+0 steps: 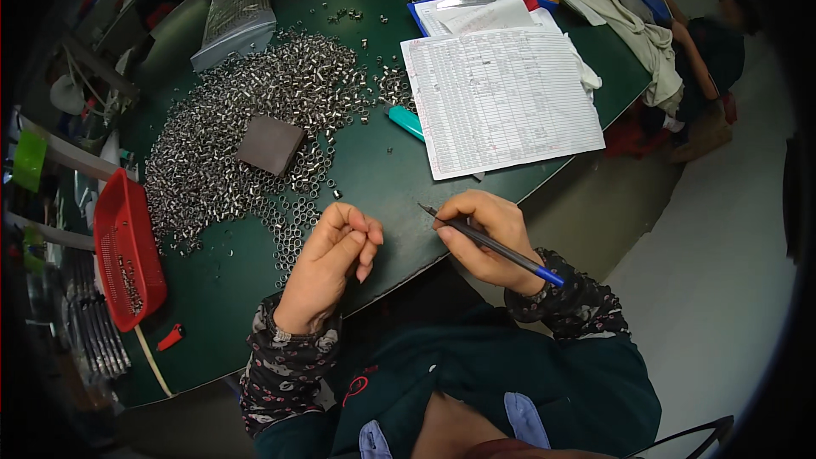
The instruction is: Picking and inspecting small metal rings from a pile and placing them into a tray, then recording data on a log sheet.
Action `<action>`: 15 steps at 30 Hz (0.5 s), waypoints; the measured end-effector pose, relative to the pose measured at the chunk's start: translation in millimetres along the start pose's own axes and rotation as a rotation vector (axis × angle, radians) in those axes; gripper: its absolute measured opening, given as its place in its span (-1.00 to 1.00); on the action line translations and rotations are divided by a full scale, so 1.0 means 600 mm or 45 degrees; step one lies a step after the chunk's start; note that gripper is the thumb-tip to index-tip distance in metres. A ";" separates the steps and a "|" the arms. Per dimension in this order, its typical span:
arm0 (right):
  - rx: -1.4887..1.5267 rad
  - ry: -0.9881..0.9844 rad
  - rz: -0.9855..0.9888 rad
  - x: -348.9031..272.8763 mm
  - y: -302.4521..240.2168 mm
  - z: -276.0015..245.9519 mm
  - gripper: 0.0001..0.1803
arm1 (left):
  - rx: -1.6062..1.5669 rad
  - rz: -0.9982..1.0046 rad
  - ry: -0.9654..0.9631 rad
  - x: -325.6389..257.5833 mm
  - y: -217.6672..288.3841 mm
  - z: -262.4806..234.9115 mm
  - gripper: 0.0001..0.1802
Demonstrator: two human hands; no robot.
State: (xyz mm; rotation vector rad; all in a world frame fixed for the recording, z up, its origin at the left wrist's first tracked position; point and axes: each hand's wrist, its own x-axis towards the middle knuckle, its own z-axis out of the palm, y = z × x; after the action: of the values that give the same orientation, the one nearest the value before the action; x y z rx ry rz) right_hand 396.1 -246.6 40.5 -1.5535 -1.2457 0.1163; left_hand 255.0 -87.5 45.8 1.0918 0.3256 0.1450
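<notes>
My right hand (491, 234) is wrapped around a slim pen-like tool (501, 248) with a dark shaft, a blue end and a thin pointed tip. That tip points left, toward my other hand. My left hand (333, 259) is closed in a pinch, thumb against curled fingers. Whatever it may hold is too small or hidden to make out. Beside it, a cluster of small metal rings (293, 229) trails from a large heap of short metal sleeves (212, 136) on the green table (382, 195). A dark square block (270, 145) rests on the heap.
A printed sheet (506, 102) lies partly over a teal cutter (406, 122), with a clipboard (463, 2) behind. At left are a red basket (127, 246) and a small red tool (171, 337). A clear bag (238, 17) lies at the back. Another person (714, 51) is at far right.
</notes>
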 end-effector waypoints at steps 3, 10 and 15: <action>0.033 0.038 -0.064 0.010 -0.007 0.021 -0.85 | -0.031 0.150 0.089 -0.011 0.032 -0.023 -0.94; -0.032 -0.123 -0.268 0.036 -0.039 0.081 -0.80 | 0.046 0.619 0.376 -0.025 0.072 -0.119 -0.79; -0.101 -0.124 -0.424 0.063 -0.049 0.130 -0.78 | -0.008 0.723 0.576 -0.033 0.071 -0.184 -0.81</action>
State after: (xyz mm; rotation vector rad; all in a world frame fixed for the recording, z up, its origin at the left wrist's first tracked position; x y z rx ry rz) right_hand 344.8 -171.4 50.4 -1.3990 -1.5856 -0.0744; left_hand 201.9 19.8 41.0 1.1165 0.4096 0.9060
